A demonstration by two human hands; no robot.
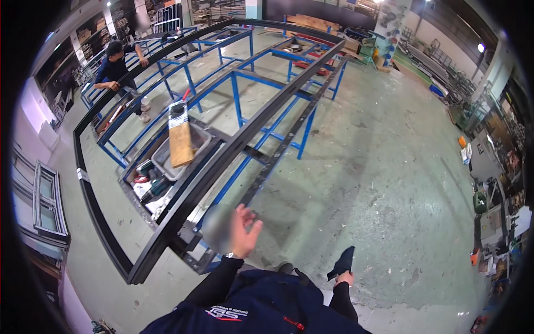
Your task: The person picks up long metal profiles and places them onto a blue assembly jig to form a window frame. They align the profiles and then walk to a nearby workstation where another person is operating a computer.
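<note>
My left hand [245, 232] is raised beside the near end of a large black metal frame [222, 161], its fingers spread and nothing seen in them. A blurred grey patch hides what lies just left of those fingers. Lower down on the right, my right hand [345, 278] is closed around a dark, pointed, flat piece [342, 263], perhaps folded cloth; its exact kind cannot be made out. The black frame rests on blue metal trestles [236, 97]. Inside its near end sits a grey plastic tub [161, 162], with a wooden piece [181, 146] lying across it.
Green-bodied power tools [153, 191] lie beside the tub. At the far left, a person [119, 72] in dark clothes stands with hands at the frame. Glazed window frames [47, 197] lean on the left. Benches and equipment [489, 217] line the right wall.
</note>
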